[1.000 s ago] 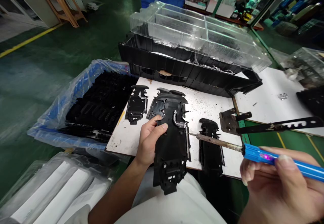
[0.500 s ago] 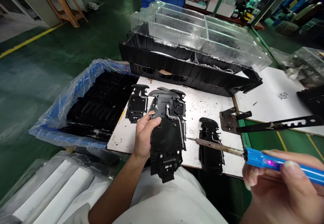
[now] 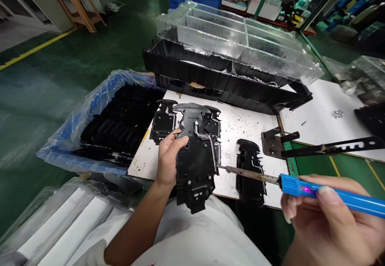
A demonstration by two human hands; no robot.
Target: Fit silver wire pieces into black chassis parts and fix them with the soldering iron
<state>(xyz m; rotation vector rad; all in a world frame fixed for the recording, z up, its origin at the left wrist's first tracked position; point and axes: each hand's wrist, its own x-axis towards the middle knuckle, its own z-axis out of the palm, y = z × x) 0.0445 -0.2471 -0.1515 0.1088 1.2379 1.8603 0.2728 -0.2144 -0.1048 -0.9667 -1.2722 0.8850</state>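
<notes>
A black plastic part (image 3: pixel 195 159) with a bent silver strip is gripped at its left edge by my left hand (image 3: pixel 169 155). My right hand (image 3: pixel 333 214) is closed around the blue handle of a soldering iron (image 3: pixel 252 174), on which a small pink light glows. The iron's thin tip meets the right edge of the held part near the strip's lower end. More black parts lie on the white board: one at the left (image 3: pixel 164 121), one partly hidden behind the held part (image 3: pixel 214 127), and one at the right (image 3: pixel 251 169).
A blue bin (image 3: pixel 57 149) lined with plastic holds a heap of black parts at the left. Behind the board stands a black crate (image 3: pixel 210 79) under a clear divided tray (image 3: pixel 210 39). A metal bracket (image 3: pixel 272 143) sits at the board's right edge.
The soldering iron has moved left, its tip now at the held part's edge. My left hand and the part have shifted slightly left and up.
</notes>
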